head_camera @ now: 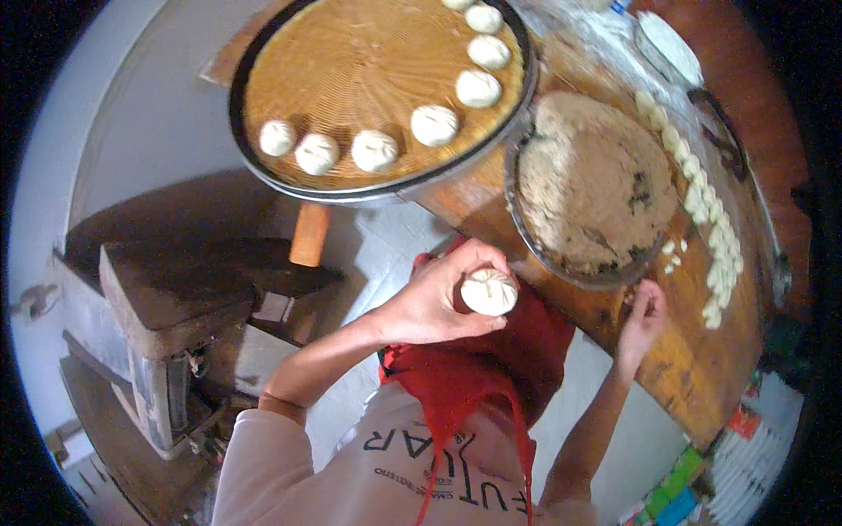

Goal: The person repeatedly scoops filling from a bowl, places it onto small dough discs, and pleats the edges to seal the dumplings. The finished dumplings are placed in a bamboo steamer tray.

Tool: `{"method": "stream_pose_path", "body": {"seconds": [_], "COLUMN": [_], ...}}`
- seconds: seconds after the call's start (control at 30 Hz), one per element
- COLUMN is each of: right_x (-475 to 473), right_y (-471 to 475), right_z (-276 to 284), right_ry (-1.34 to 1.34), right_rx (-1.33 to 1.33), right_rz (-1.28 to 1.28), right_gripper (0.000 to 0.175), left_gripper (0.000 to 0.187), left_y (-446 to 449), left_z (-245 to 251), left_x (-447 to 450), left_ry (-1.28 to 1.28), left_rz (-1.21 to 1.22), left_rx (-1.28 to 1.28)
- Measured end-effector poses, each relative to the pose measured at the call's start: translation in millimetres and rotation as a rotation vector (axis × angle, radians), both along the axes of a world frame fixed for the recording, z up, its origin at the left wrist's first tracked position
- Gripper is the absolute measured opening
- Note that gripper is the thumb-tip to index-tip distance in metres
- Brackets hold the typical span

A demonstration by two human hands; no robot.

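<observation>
My left hand holds a pleated, round stuffed bun between thumb and fingers, above the red apron. My right hand is by the near edge of the wooden table, just below the bowl, its fingers curled; whether anything small is between them cannot be told. The wide metal bowl holds a brownish, crumbly filling with dark bits. Several similar white buns sit in a curved row along the rim of a round steamer tray with a ribbed liner.
Pieces of dough lie in a long line on the wooden table, right of the bowl. Flour covers the table's far part. A dish of white powder stands at the upper right. A brown-topped box-like unit stands at the left.
</observation>
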State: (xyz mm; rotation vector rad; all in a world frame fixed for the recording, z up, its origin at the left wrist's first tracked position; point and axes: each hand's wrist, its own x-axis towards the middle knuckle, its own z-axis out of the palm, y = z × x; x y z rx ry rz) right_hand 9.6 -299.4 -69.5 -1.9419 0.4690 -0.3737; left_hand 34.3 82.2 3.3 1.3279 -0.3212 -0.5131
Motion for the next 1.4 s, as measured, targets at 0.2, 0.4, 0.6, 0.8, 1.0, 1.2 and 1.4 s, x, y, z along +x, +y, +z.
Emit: {"method": "stream_pose_path", "body": {"seconds": [0.2, 0.4, 0.6, 0.8, 1.0, 1.2, 1.4], "right_x": [-1.1, 5.5, 9.8, 6.1, 7.2, 8.7, 3.6], "right_y": [-43.0, -31.7, -15.9, -32.7, -24.7, -14.0, -13.2], "right_z": [-49.0, -42.2, -31.9, -42.5, -35.3, -22.1, -26.2], "right_ry": [-0.119, -0.075, -0.053, 0.016, 0.002, -0.013, -0.05], "right_rx": [0.13, -0.157, -0.178, -0.213, -0.297, -0.309, -0.397], "right_rz": [0.105, 0.054, 0.021, 0.078, 0.113, 0.11, 0.1], "right_gripper": [0.02, 0.024, 0.028, 0.024, 0.024, 0.027, 0.021], "left_gripper": [0.056, 0.025, 0.047, 0.041, 0.036, 0.041, 0.058], "left_y": [54.0, 183.8, 269.0, 275.2, 273.9, 289.8, 291.5], "left_z": [47.6, 85.9, 79.9, 67.0, 60.6, 57.2, 63.8], "left_x": [24.4, 90.1, 139.5, 149.2, 158.7, 170.3, 160.0], "left_ry": [-0.55, -0.591, -0.516, -0.554, -0.591, -0.727, -0.709], "left_rz": [0.281, 0.755, 0.631, 0.504, 0.425, 0.223, 0.19], "left_rx": [0.429, 0.812, 1.262, 1.49, 1.541, 1.485, 1.371]}}
